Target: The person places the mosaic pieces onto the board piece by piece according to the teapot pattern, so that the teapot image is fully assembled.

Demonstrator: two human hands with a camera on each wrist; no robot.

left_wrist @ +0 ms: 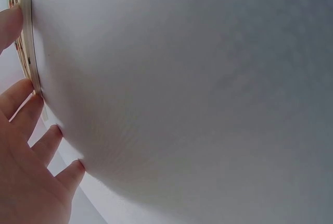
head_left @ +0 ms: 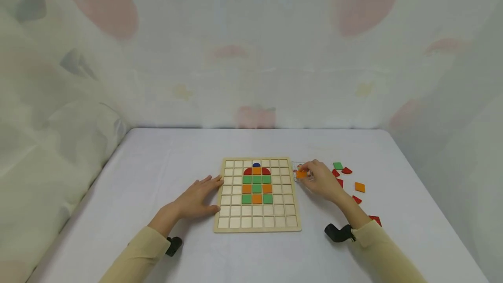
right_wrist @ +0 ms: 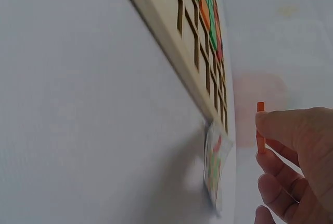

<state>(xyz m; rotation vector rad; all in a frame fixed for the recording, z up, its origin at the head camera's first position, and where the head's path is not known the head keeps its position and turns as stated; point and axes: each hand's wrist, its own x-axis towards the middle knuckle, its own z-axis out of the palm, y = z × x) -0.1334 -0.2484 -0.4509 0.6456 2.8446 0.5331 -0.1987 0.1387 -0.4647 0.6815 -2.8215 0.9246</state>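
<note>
In the head view a square wooden grid board (head_left: 257, 224) lies on the white table. Green, orange, red and blue tiles fill some of its middle squares. My left hand (head_left: 198, 199) rests at the board's left edge, its fingers spread and touching the frame; the left wrist view shows these fingertips (left_wrist: 32, 84) against the side. Between thumb and fingers, my right hand (head_left: 320, 181) pinches an orange square tile (head_left: 301, 174). That tile is held up just right of the board, over a printed pattern card (right_wrist: 214, 169), which the hand partly covers in the head view.
Right of the right hand lie loose pieces: a green tile (head_left: 338, 166), an orange tile (head_left: 360, 187) and several red ones, including a red quarter-round piece (head_left: 347, 170). One red piece (head_left: 375, 220) lies close to the right forearm. A patterned cloth hangs behind the table.
</note>
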